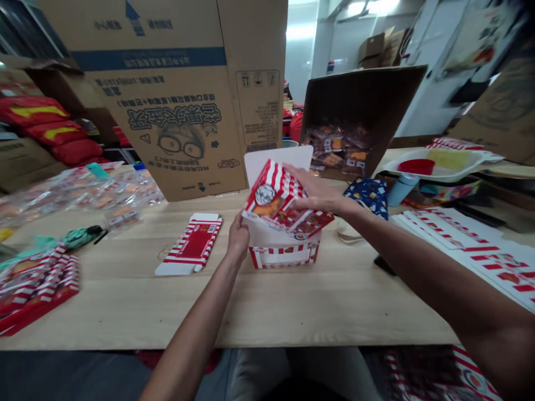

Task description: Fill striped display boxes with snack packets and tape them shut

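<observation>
An open white carton (284,257) with a red-and-white striped band stands in front of me, its back flap upright. My left hand (239,239) is closed on its left side edge; its fingertips are partly hidden. Over the carton's opening, my right hand (313,192) grips a red-and-white striped snack box (267,203) from above, fingers wrapped over it. The snack box is tilted, its front printed with a round logo and food pictures. Whether more than one box is in this hand I cannot tell. To the left, a flattened striped box (195,242) lies on the table.
A tall cardboard box (184,111) stands behind, beside an open one (363,94) with wrapped snacks. Wrapped packets (121,192) and striped boxes (42,278) lie left. Flat printed card sheets (472,245), a blue cup (402,189) and a white tray (443,174) are right.
</observation>
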{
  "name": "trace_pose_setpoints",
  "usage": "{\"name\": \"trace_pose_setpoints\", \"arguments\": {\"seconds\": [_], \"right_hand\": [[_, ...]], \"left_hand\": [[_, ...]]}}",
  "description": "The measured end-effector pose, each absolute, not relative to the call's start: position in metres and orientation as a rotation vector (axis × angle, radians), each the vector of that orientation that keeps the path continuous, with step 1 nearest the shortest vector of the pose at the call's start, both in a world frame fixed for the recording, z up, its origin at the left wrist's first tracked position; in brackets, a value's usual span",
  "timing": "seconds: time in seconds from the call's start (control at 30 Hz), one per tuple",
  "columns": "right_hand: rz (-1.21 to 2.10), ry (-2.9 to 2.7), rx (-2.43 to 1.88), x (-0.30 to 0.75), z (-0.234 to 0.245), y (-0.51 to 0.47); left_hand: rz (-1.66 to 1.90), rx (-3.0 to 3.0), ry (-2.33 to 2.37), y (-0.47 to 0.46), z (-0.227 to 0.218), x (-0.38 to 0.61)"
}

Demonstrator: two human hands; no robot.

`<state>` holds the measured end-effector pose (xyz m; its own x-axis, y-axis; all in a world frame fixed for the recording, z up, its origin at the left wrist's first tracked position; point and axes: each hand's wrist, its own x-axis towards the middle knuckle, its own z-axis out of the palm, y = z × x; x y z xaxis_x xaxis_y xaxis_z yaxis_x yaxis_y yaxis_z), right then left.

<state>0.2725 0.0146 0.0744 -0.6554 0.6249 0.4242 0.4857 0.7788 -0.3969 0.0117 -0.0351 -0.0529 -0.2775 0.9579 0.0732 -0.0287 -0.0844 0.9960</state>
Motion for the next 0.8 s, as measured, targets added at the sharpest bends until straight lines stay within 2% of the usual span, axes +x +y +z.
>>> {"name": "trace_pose_setpoints", "arguments": {"seconds": [0.27,0.4,0.57,0.73,0.8], "right_hand": [[0.515,-2.944,-0.657,0.244,0.037,0.025],[0.46,-3.055,-0.729,0.225,0.006,0.007],[0.486,-3.055,-0.688,0.221,-0.008,-0.023],[0.763,-2.883,-0.789,0.235,-0.026,-0.037],[0.579,-2.818,-0.851,0.242,-0.053,-0.032]], "left_hand": [[1.491,0.944,1.258,-0.048,-0.047,0.013],[1.46,0.946,1.288,-0.06,-0.048,0.014],[1.475,1.055,1.377,-0.073,-0.048,0.017],[1.507,1.136,1.396,-0.095,-0.047,0.026],[1.579,1.133,1.354,-0.099,-0.051,0.011]]}}
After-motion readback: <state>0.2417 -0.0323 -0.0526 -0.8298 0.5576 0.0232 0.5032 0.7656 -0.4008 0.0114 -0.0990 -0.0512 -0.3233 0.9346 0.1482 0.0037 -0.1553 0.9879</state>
